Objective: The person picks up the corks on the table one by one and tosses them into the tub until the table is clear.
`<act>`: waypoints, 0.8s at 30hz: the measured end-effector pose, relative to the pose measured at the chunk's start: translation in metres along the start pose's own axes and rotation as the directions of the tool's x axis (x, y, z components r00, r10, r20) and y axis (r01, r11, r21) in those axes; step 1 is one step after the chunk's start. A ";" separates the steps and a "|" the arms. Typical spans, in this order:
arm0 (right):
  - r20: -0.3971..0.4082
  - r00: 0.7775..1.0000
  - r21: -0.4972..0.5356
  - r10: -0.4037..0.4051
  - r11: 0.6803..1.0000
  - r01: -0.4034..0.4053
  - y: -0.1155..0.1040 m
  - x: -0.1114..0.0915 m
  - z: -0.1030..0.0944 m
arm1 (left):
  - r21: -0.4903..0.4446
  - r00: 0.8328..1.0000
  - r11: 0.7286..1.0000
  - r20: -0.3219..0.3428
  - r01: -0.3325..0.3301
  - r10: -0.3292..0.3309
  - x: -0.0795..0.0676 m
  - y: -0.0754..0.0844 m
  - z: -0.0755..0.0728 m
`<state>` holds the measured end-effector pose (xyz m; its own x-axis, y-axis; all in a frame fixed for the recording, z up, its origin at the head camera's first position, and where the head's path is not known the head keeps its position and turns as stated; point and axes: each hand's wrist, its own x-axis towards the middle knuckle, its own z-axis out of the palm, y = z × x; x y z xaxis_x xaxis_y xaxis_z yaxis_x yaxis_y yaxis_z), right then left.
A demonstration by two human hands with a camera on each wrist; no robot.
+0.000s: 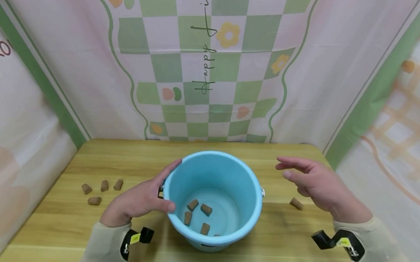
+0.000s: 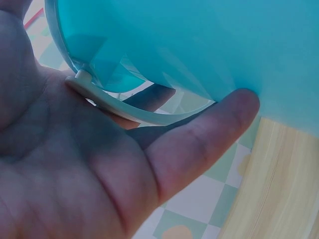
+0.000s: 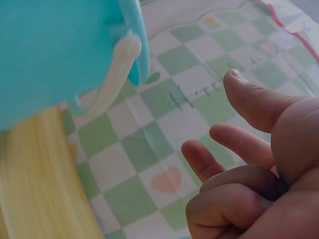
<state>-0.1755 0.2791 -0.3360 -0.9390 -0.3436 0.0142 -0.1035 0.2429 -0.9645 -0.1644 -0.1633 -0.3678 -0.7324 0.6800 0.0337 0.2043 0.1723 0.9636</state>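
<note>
Your left hand (image 1: pixel 142 200) holds the bucket (image 1: pixel 215 169) at its left side, thumb over the rim, fingers spread round the outer wall; this hold probably steadies the bucket and keeps its mouth tilted towards you. Your right hand (image 1: pixel 315 184) is well apart from the bucket and grips nothing; thumb and forefinger stand parted, while the right wrist view shows some other fingers folded towards the palm. The bucket stands on the bench (image 1: pixel 141 155) between your two hands, a central position that presumably suits reach from either side; four corks (image 1: pixel 206 209) lie loose on its floor, towards the near left. Four more corks (image 1: pixel 94 200) lie in a loose group on the bench, left of your left hand; a single cork (image 1: pixel 296 203) lies near your right hand, on its bucket side.

Note the limits of view: a brown sliver at the near rim may be a fifth cork inside, mostly hidden by the wall; your left fingertips are largely concealed behind the bucket in the head view; the handle (image 3: pixel 112 74) hangs outside the wall, only partly shown, and you cannot tell whether your left hand bears on it; neither wrist view shows a cork.
</note>
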 end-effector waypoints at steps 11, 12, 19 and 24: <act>-0.004 0.996 0.064 0.092 0.994 -0.092 0.021 0.000 -0.018 | 0.000 1.000 1.000 0.011 -0.009 0.009 0.000 0.001 -0.001; -0.003 0.996 0.070 0.095 0.993 -0.094 0.022 -0.001 -0.020 | 0.002 1.000 1.000 0.010 -0.007 0.007 0.000 0.001 -0.001; -0.016 0.991 0.088 0.134 0.987 -0.132 0.035 -0.003 -0.027 | 0.006 1.000 1.000 0.012 -0.004 0.004 0.000 0.001 -0.001; -0.022 0.987 0.112 0.159 0.981 -0.156 0.048 -0.004 -0.035 | -0.010 1.000 1.000 0.017 -0.018 0.019 0.000 -0.001 -0.002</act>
<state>-0.1886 0.3242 -0.3732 -0.9506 -0.2802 -0.1334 0.0812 0.1903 -0.9784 -0.1658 -0.1643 -0.3680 -0.7174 0.6950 0.0472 0.2111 0.1523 0.9655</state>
